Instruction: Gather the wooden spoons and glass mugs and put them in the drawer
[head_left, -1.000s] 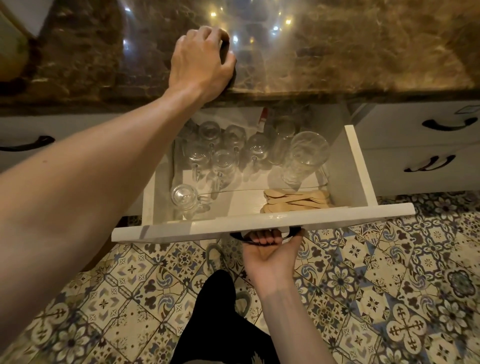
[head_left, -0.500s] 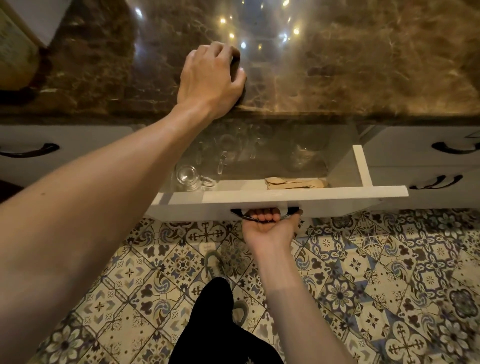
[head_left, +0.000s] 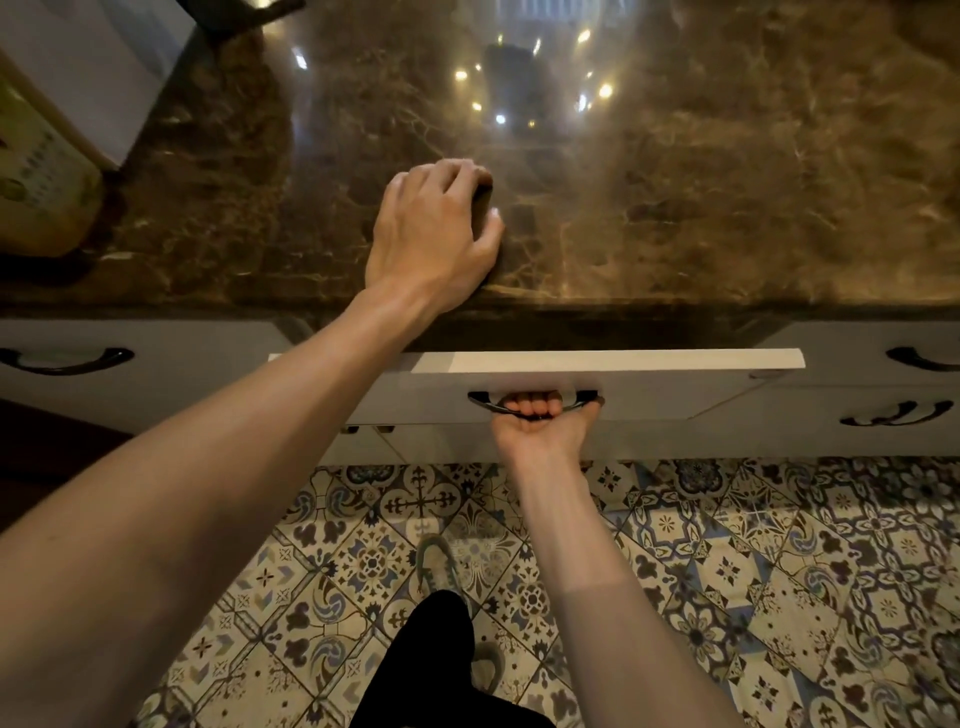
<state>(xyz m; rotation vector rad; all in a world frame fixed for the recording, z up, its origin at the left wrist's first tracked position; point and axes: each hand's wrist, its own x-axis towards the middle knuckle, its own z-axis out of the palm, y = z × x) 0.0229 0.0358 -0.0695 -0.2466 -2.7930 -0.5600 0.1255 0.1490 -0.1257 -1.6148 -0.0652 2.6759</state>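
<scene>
The white drawer (head_left: 649, 364) sits pushed almost fully in under the counter; only the top edge of its front panel shows. Its inside is hidden, so no glass mugs or wooden spoons are visible. My right hand (head_left: 540, 428) grips the drawer's black handle (head_left: 582, 401) from below, fingers curled around it. My left hand (head_left: 434, 234) rests palm down on the dark brown marble counter (head_left: 701, 208) near its front edge, holding nothing, fingers slightly bent.
A white box (head_left: 93, 67) and a yellowish container (head_left: 41, 187) stand at the counter's far left. Shut drawers with black handles flank the middle one, one to its left (head_left: 65, 359) and others to its right (head_left: 924, 358). Patterned floor tiles (head_left: 779, 571) lie below.
The drawer slid from wide open, with mugs and spoons showing, to nearly closed, my right hand on its handle throughout. My left hand stayed on the counter.
</scene>
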